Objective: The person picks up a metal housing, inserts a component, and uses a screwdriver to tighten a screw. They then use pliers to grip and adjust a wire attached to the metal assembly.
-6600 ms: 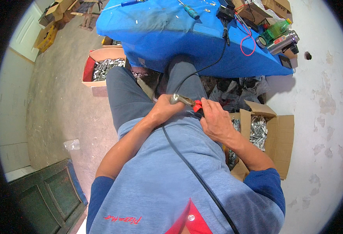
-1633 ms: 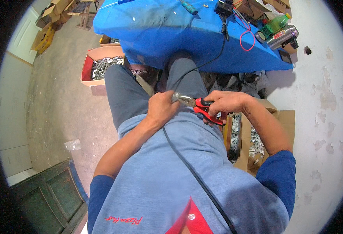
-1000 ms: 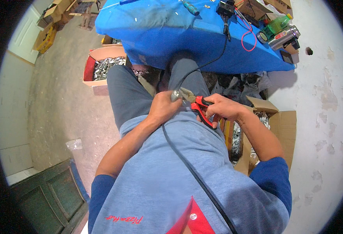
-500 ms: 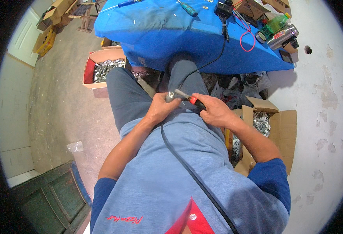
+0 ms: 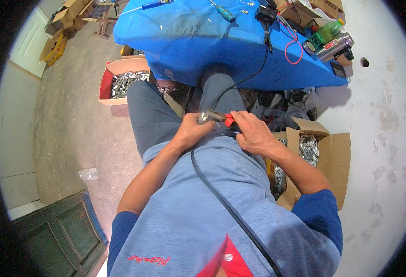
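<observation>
Above my lap, my left hand [image 5: 190, 130] is closed around a small silvery metal piece [image 5: 204, 117] whose exact kind I cannot make out. My right hand [image 5: 257, 134] grips a hand tool with a red and black handle [image 5: 229, 120]. Its metal end reaches the silvery piece, but blur hides its shape and whether the two touch. Fingers cover most of the handle. A black cable [image 5: 221, 203] runs down over my shirt from beside my hands. A thinner dark cord [image 5: 244, 82] passes behind them, up to the table.
Ahead stands a table under a blue cloth [image 5: 189, 51], with screwdrivers [image 5: 225, 14], a black device [image 5: 265, 13], a green bottle [image 5: 327, 34] and a steel flask [image 5: 336, 47]. Boxes of small metal parts stand left [image 5: 102, 85] and right [image 5: 336, 157]. A peeling wall [image 5: 383, 138] borders the right.
The tool's metal end has shifted lower and looks blurred against the silvery piece. My right hand has turned slightly, showing more of the red handle. My left hand has hardly moved.
</observation>
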